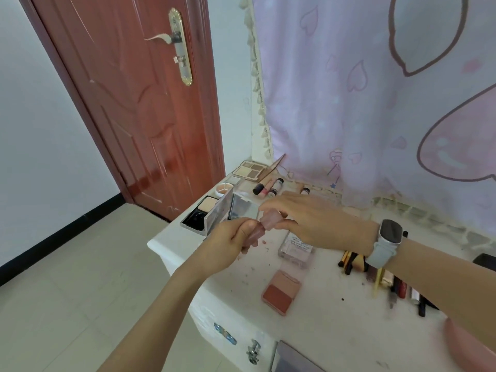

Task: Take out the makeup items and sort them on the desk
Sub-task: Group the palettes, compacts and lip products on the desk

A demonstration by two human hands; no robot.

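My left hand [230, 241] grips a translucent pink plastic bottle [253, 233]; my right hand [308, 221] pinches its cap. Just beyond them on the white worktop [335, 318], an open mirrored compact [212, 214] stands.

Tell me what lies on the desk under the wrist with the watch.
Brushes and pencils poke out from under the right hand's wrist, beside the watch. The forearm covers part of the pile, so the rest cannot be seen.

Bright, even daylight; wide-angle bending at edges, slight softness.
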